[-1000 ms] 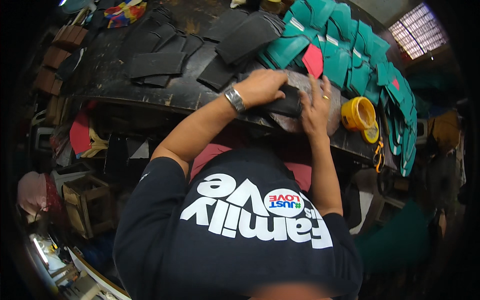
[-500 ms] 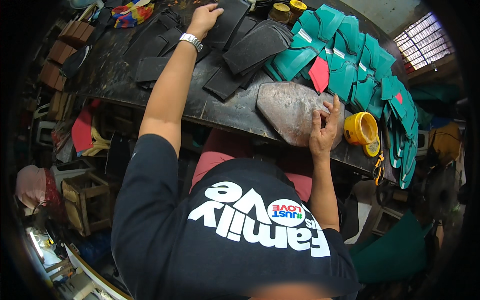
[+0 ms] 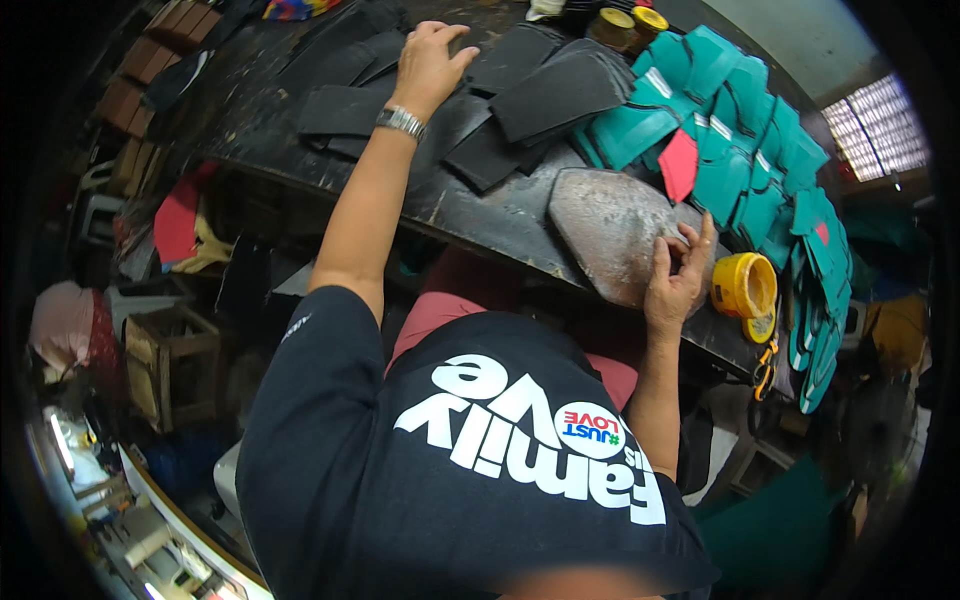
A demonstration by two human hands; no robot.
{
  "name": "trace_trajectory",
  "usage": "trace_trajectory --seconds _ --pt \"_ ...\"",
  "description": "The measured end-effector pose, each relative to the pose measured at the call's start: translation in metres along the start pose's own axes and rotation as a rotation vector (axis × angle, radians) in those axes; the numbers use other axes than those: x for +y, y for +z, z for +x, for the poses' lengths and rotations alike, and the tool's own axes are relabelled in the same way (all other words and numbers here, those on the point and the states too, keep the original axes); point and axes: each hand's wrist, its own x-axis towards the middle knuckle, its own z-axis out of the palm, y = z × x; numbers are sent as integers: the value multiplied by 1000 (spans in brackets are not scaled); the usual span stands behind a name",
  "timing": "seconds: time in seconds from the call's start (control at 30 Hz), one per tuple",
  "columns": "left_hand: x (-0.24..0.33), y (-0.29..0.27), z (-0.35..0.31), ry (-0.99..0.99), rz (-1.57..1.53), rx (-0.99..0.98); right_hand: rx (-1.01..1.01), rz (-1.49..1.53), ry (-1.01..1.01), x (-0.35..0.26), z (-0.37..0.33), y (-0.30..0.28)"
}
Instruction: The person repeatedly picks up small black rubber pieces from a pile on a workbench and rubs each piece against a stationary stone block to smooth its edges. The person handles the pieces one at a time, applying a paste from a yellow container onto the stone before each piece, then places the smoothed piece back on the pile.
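My left hand (image 3: 432,68), with a metal watch (image 3: 401,122) at the wrist, hovers over the table among flat black pieces. Its fingers are bent but apart, and nothing shows in them. To its right lies a stack of black pieces (image 3: 560,95); another black piece (image 3: 345,111) lies to its left. At the table's near edge is a worn, angular flat slab (image 3: 610,225). My right hand (image 3: 677,285) is at the slab's right side, index finger stretched out and thumb apart, holding nothing that I can see.
Overlapping teal cut pieces (image 3: 720,170) cover the table's right side, with a red piece (image 3: 679,166) among them. A yellow tub (image 3: 743,285), its lid (image 3: 760,328) and orange-handled scissors (image 3: 765,370) sit near the right edge. Two more tubs (image 3: 612,30) stand at the back.
My left hand has come away from the black piece it was touching and is nearer to me, its fingers more apart. My right hand keeps its place by the slab. The whole view has shifted.
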Motion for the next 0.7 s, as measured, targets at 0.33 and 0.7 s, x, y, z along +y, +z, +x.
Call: trace_trajectory --seconds 0.33,0.7 --pt "-56 -123 -113 -684 533 117 -17 -164 -95 -5 -1 -2" --pt "-90 -113 -111 -546 -87 302 0 -122 -74 0 -1 0"
